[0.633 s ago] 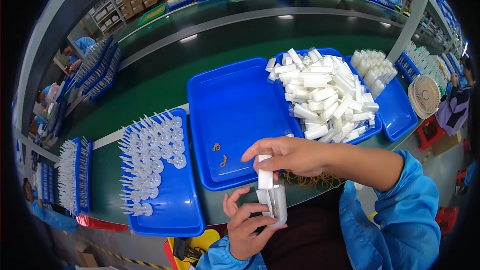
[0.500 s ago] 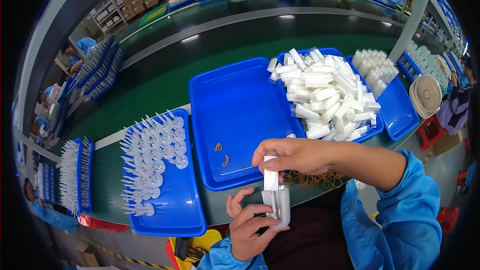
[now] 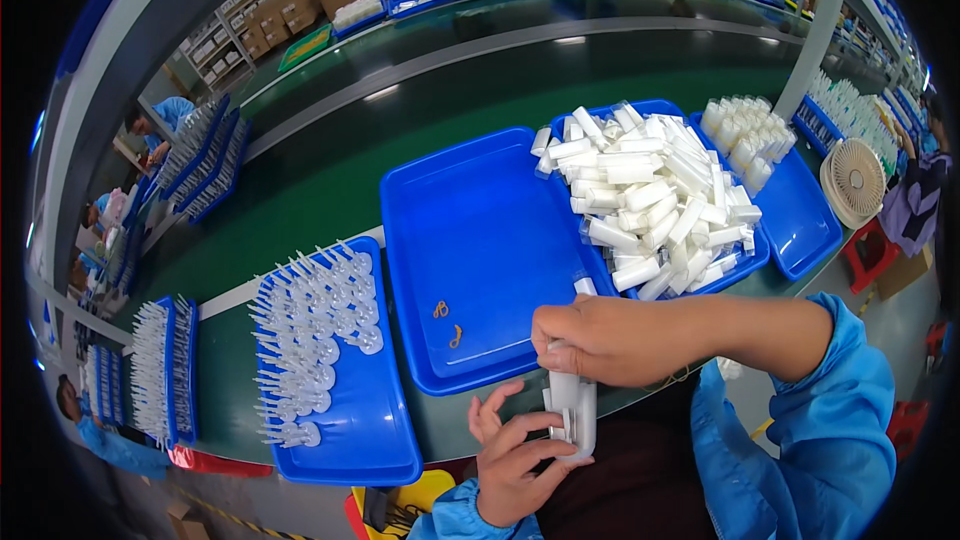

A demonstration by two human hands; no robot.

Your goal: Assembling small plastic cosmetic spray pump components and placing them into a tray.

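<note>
L hand point(image 3: 515, 460) cups the lower end of a small bundle of white tubes point(image 3: 572, 405), fingers point(image 3: 540, 432) curled round it from the left. R hand point(image 3: 610, 338) closed over the bundle's top, fingers gripping it from above — bundle upright, at the counter point(image 3: 330, 180) edge, close to the body. Just beyond R fingers: a middle blue tray point(image 3: 480, 240) w/ two orange rubber bands point(image 3: 447, 320). Further right of them, a tray piled w/ loose white tubes point(image 3: 650, 200). Well left of L fingers — a tray of clear nozzles point(image 3: 310, 340). A fan point(image 3: 855, 180) far right.
</note>
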